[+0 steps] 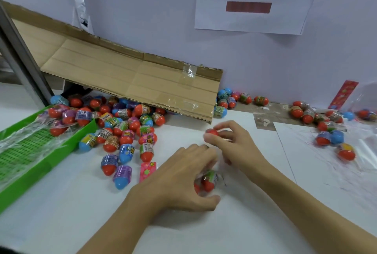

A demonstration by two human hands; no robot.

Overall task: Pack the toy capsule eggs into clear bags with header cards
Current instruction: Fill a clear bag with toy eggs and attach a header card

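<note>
Two hands busy: my left hand [183,174] curls around a couple of eggs [209,180] on the surface [81,213], my right hand [230,139] pinches one red egg [212,132]. Gather gently, keep them from rolling.

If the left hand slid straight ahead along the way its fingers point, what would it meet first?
Probably the right hand, which holds a red egg just beyond the left hand fingertips; depth is unclear, so it might pass beneath.

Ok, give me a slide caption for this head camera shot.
Right hand pinches a red egg while the left hand grips eggs beside the loose pile.
</note>
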